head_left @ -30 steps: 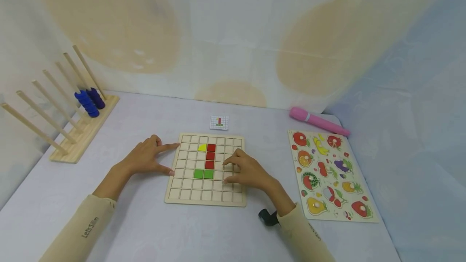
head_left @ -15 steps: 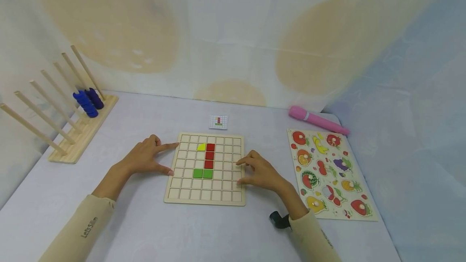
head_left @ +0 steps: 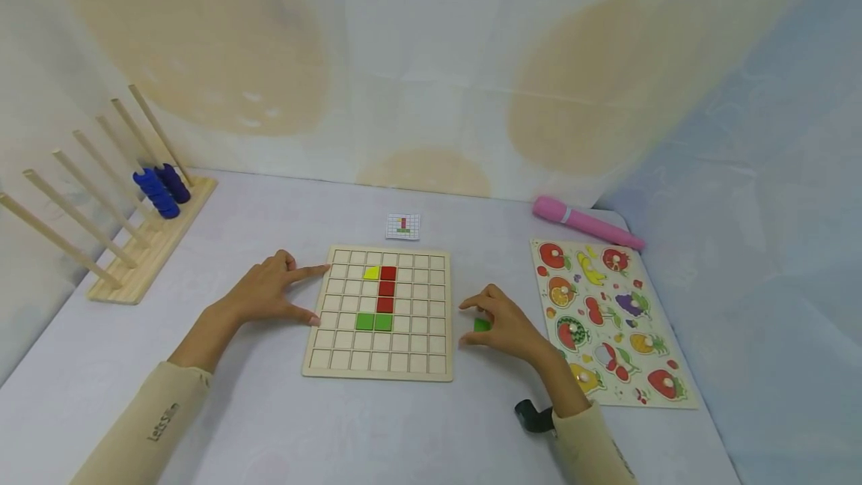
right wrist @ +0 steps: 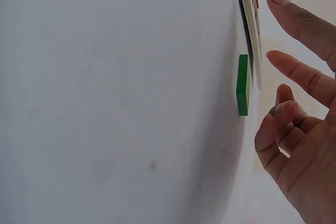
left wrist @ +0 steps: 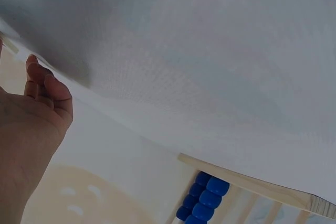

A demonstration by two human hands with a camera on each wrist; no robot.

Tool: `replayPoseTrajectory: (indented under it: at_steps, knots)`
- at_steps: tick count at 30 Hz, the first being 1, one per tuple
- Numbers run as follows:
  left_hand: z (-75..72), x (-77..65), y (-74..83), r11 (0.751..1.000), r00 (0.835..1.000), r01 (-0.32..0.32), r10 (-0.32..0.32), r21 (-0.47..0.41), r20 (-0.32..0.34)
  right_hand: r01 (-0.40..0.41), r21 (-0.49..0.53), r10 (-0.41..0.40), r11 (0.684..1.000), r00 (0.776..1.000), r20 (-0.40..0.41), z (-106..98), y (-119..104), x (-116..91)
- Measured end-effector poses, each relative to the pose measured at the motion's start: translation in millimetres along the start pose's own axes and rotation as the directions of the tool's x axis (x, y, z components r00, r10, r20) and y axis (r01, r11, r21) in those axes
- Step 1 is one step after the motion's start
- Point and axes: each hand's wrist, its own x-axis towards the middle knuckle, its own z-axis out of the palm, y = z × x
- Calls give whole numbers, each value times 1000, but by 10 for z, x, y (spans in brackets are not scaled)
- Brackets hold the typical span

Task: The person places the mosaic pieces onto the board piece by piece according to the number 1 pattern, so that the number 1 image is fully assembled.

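Note:
A square wooden grid board (head_left: 350,361) lies mid-table. In its cells sit a yellow piece (head_left: 372,273), a column of red squares (head_left: 386,289) and two green squares (head_left: 373,322). At the board's left edge rest the tips of the thumb and forefinger of my left hand (head_left: 266,292), spread apart; its other fingers are bent. My right hand (head_left: 508,326) is off the board's right side, thumb and forefinger apart, holding nothing. A loose green tile (head_left: 481,325) lies on the table under that hand, partly hidden by it. In the right wrist view the tile (right wrist: 242,85) is apart from the fingers.
Behind the board is a small pattern card (head_left: 402,227). To the left stands a wooden peg rack (head_left: 128,269) with blue beads (head_left: 157,193). A fruit puzzle board (head_left: 613,328) lies right of my right hand, below a pink stick-like object (head_left: 592,225). White cloth backdrop (head_left: 431,81) encloses the table.
My right hand has moved right, from over the board's right columns to beside the board. The loose green tile now shows under it. The left hand stays at the board's edge.

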Motion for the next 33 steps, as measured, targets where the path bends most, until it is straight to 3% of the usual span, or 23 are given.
replayPoseTrajectory:
  at_steps: [19,33]
  knots:
    - [-19,-20,28,1000,1000,5,-5,-10,3,-91,-42,89,995,995,-39,-80,174,-125]
    - [-9,-13,35,1000,1000,11,-11,-19,3,-43,-62,39,997,997,-71,-65,210,-132]
